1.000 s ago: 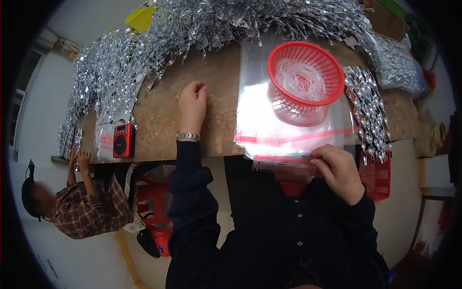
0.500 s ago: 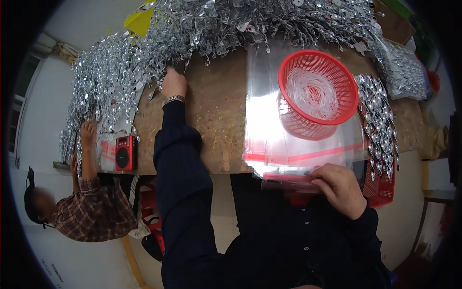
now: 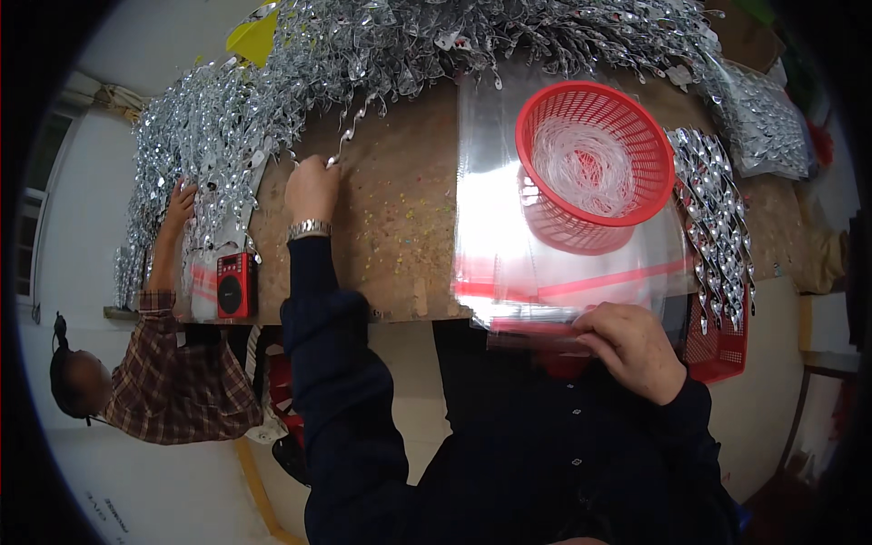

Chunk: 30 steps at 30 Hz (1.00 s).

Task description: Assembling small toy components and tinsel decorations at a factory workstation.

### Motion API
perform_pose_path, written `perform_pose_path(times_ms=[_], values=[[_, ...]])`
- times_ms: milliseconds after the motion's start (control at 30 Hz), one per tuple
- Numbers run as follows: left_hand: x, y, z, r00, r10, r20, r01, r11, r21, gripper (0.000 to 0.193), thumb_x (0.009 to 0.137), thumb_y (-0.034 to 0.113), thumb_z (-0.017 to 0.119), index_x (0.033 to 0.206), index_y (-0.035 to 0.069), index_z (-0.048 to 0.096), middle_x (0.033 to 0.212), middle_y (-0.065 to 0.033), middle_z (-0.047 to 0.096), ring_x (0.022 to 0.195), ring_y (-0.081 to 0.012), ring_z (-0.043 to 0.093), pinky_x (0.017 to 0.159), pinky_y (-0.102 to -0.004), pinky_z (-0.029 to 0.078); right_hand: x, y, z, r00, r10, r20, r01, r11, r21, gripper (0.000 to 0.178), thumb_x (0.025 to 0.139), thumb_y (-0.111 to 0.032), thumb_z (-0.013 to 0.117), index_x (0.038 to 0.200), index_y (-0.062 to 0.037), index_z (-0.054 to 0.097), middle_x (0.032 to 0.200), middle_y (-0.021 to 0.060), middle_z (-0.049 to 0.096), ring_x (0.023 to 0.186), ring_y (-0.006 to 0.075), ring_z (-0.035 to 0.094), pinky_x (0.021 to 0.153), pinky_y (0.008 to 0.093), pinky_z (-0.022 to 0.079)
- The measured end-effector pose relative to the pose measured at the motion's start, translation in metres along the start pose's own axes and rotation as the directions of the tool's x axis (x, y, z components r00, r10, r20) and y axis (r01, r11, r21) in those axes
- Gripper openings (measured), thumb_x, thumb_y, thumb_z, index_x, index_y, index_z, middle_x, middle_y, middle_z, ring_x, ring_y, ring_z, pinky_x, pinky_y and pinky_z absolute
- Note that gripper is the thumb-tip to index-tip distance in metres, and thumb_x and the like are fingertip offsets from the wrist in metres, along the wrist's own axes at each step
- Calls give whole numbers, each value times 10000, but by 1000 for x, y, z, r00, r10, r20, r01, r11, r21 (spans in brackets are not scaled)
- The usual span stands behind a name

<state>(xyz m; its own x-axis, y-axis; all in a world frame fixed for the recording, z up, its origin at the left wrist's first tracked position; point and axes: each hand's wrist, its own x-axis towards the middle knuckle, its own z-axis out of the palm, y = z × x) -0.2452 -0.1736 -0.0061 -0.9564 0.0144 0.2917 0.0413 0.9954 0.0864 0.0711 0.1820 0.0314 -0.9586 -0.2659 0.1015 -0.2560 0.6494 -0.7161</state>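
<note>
Left hand [image 3: 312, 191]: fist-like curl, knuckles up, back of hand to camera, fingertips hidden. Grip looks pinched on 1 silver strand [image 3: 350, 134] at the thumb side; exact finger contact can't be told.

Key relation: strand runs from the grip up and right, long axis slanting away from the person, far end meeting the fringe of the big silver pile [image 3: 427, 45]. Can't tell if that end is free of the pile. Left hand is clearly nearer to it; right hand well apart. Left forearm reaches nearly straight out across the bench [image 3: 391, 209], wrist bent little.

Right hand [image 3: 631, 350]: low, at the near edge of the bench, back of hand up, fingers pointing left. Grip is thumb against finger on the near edge of the clear bags [image 3: 495, 191], red strips along that edge.

Red basket [image 3: 581, 238] stands on the bags, clear loops [image 3: 586, 163] inside. Silver bundle [image 3: 713, 227] lies just right of it. Red radio [image 3: 237, 284] at left, co-worker [image 3: 177, 391] beyond.
</note>
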Motion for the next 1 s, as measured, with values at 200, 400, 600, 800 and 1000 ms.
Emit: perform_pose_path(times_ms=[200,400,600,800,1000], values=[[-63,6,-49,997,73,19,-67,975,-213,337,800,317,676,901,-4,690,769,-135,680,690,-263,655,620,-349,482,-7,3,3,999,-32,-7,32,999,-23,109,822,-94,636,900,-22,608,818,132,622,768,326,610,679,394,480],[-112,43,-108,999,-22,31,37,473,-880,172,912,146,591,961,-8,651,688,16,574,600,-39,485,527,-204,363,-3,-5,6,999,-40,-34,41,998,45,117,820,-75,638,908,-2,611,821,139,624,773,324,618,682,374,490],[-159,98,-114,1000,-12,-10,-13,-322,-946,174,931,124,528,1026,-8,587,692,-27,530,638,-119,528,544,-231,401,11,-9,14,992,57,-110,-18,945,327,201,879,-61,584,1064,16,568,915,116,642,704,186,604,640,281,472],[-196,131,-83,978,195,74,183,-631,-754,242,937,174,491,1082,-17,528,757,-85,574,677,-181,559,558,-285,449,23,-3,24,968,245,53,-160,444,882,375,976,-147,473,1310,7,400,1022,115,624,660,68,516,629,196,428],[-220,141,-61,918,337,208,384,-629,-676,272,936,183,489,1109,-25,514,791,-110,575,677,-206,556,552,-295,457,18,12,26,942,319,-101,16,260,965,345,995,-198,464,1280,-5,436,974,105,622,646,70,499,629,199,423]])
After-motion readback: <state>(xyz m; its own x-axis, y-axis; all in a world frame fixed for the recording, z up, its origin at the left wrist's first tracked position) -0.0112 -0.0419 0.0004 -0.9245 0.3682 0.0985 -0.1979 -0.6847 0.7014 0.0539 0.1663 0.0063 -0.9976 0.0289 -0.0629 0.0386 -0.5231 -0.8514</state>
